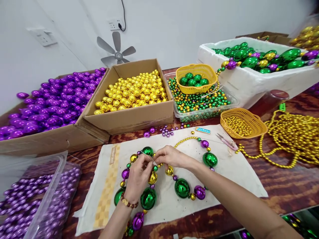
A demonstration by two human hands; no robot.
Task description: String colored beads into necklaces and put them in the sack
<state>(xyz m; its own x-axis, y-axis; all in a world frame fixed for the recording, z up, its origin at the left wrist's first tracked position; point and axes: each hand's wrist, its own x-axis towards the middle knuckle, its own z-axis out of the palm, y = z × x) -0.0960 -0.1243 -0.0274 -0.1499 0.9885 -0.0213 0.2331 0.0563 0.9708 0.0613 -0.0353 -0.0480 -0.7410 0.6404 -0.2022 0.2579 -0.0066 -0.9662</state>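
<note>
A bead garland [148,199] of green, purple and gold balls lies in loops on a pale cloth [174,209]. My left hand [138,176], with a brown bead bracelet at its wrist, has its fingers closed on the strand near a small green bead [155,168]. Against it, my right hand [171,157] is pinched shut, fingertips almost touching the left ones. A thin silvery needle-like piece [146,154] crosses between the two hands. What exactly the right fingertips grip is hidden. To the right, the strand runs on past a large green ball [210,159].
Purple balls fill a carton [37,146] on the left, gold balls another carton [132,119]. Behind stand a clear bead tray [206,111] and a white foam box [234,83]. Thread snips [228,142], a yellow basket [256,124] and gold bead strings [296,136] lie right.
</note>
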